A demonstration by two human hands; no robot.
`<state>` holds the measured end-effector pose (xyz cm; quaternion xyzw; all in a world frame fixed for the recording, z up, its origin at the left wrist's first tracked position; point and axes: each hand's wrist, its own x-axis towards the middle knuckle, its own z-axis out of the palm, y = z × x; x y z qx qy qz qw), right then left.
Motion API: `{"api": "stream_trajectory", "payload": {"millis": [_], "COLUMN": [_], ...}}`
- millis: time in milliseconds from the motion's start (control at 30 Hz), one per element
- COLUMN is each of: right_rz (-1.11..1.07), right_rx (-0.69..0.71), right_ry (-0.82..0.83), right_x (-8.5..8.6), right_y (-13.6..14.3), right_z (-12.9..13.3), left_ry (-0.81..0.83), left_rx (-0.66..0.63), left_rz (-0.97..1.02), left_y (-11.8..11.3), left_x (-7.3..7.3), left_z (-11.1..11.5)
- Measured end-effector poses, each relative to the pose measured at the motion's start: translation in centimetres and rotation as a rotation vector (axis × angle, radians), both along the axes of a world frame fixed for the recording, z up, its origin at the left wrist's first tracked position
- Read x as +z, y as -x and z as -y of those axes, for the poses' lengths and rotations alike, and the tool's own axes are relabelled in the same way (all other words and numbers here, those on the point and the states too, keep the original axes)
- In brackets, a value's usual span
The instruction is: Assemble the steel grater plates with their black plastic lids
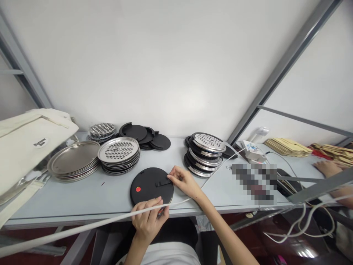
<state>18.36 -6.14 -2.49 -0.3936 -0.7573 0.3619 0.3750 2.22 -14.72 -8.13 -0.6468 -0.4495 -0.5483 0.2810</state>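
A round black disc [149, 184] with a red dot lies near the table's front edge. My left hand [150, 219] grips its lower rim, fingers on top and thumb at the side. At a small black tab [163, 183] on the disc's right part, my right hand [183, 180] pinches with thumb and forefinger. Behind the disc stand a stack of perforated metal grater plates [118, 150] and a pile of black round parts [160, 141]. To the right is a stack of metal discs with black rims [206, 151].
Plain metal plates [74, 158] are stacked at the left beside a cream bag [35, 140]. A white cable [96, 222] crosses in front of my left hand. Further right are a white power adapter [253, 152], cream-coloured pieces [288, 147] and another person's hand [328, 168].
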Motion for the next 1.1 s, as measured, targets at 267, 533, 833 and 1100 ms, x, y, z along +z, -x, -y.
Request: {"api": "stream_trajectory", "payload": {"millis": [267,533,833,1100], "right_rz": [0.01,0.025,0.135,0.273], "right_rx": [0.03,0.015,0.002,-0.04], "right_ry": [0.056,0.073,-0.096,-0.18], "right_x": [0.4,0.4,0.5,0.0], "right_y": [0.1,0.2,0.5,0.3], "right_z": [0.4,0.5,0.9,1.1], "left_ry": [-0.003,0.021,0.043,0.026], "left_rx": [-0.007,-0.003,-0.017,-0.015], "left_rz": [-0.004,-0.021,-0.018,-0.023], "left_y": [0.1,0.0,-0.1,0.0], "left_x": [0.1,0.1,0.0,-0.2], "left_z": [0.0,0.0,0.1,0.0]}}
